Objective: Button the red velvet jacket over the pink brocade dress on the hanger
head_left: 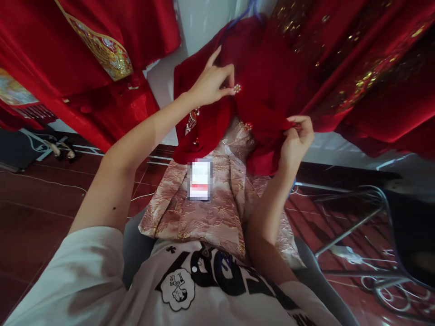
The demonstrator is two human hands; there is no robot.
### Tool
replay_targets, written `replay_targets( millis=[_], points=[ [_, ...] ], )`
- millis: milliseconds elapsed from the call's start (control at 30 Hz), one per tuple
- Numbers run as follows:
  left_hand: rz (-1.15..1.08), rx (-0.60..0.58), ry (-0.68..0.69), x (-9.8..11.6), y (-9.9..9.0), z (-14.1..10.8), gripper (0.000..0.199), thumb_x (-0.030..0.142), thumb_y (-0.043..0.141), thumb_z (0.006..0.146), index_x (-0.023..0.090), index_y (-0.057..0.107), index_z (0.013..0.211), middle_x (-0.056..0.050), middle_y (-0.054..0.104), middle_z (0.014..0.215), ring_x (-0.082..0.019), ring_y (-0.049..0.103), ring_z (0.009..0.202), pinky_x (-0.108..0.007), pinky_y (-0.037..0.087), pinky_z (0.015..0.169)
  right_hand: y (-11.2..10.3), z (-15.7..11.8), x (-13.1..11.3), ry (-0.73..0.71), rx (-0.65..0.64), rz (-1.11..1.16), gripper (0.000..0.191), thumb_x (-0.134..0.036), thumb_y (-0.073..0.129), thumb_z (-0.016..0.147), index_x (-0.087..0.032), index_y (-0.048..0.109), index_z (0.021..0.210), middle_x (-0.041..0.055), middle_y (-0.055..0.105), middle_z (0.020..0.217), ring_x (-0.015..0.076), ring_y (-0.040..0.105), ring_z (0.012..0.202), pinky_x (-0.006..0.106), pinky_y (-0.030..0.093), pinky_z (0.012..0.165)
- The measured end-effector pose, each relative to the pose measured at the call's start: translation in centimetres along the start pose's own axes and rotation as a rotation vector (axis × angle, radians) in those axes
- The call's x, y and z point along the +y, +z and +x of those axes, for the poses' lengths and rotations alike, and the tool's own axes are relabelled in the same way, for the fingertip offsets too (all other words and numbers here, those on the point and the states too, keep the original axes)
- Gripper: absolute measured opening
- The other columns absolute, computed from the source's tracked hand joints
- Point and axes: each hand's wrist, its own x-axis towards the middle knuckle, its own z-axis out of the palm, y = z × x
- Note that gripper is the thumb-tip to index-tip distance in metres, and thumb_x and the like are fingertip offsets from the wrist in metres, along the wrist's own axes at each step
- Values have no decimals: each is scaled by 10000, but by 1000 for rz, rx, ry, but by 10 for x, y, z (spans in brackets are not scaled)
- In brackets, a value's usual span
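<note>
A dark red garment hangs from a blue hanger in front of me. My left hand is closed in a pinch on a small beaded button at the garment's front, its index finger pointing up. Lower right, my right hand is closed on the garment's edge; its fingertips are partly covered by the cloth. Between the hands sits a red-and-gold bead ornament. A beaded tassel dangles below my left wrist. Pink-gold brocade fabric covers my lap, with a lit phone on it.
Red gowns with gold sequins hang at the right, and red embroidered clothes at the left. A metal-framed chair stands on the right, with white cables beneath. Shoes rest on the left by a rack's foot.
</note>
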Motion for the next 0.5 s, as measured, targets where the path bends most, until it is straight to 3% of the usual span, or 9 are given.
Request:
replay_targets(
  millis=[200, 333, 433, 500],
  points=[
    [-27, -35, -26, 5, -1, -2, 172, 258, 759, 1049, 326, 613, 989, 81, 798, 1101, -149, 672, 985, -400, -7, 1427, 2, -3, -3, 32, -16, -20, 197, -198, 437, 749, -236, 570, 890, 40, 586, 896, 194, 572, 849, 368, 525, 879],
    [90, -104, -31, 10, -10, -2, 69, 286, 669, 1096, 334, 630, 1064, 61, 810, 1146, -175, 679, 1057, -453, 27, 1420, -4, -5, -10, 70, -109, 6, 186, -240, 507, 775, -235, 572, 949, 31, 635, 947, 195, 646, 916, 388, 562, 918],
    [128, -134, -6, 9, -16, -5, 111, 347, 540, 1145, 337, 642, 1189, 23, 811, 1178, -206, 679, 1067, -465, 279, 1339, 3, -1, -25, 80, -241, 96, 299, -277, 619, 803, -252, 594, 1100, 67, 707, 1177, 222, 699, 1089, 419, 591, 980],
    [175, -195, -96, 7, -15, -8, 241, 362, 454, 1168, 317, 644, 1309, -18, 807, 1214, -244, 685, 1096, -474, 447, 1171, 27, 8, -39, 64, -302, 179, 335, -354, 617, 913, -266, 601, 1236, 93, 671, 1393, 233, 674, 1273, 447, 578, 1085]
  ],
)
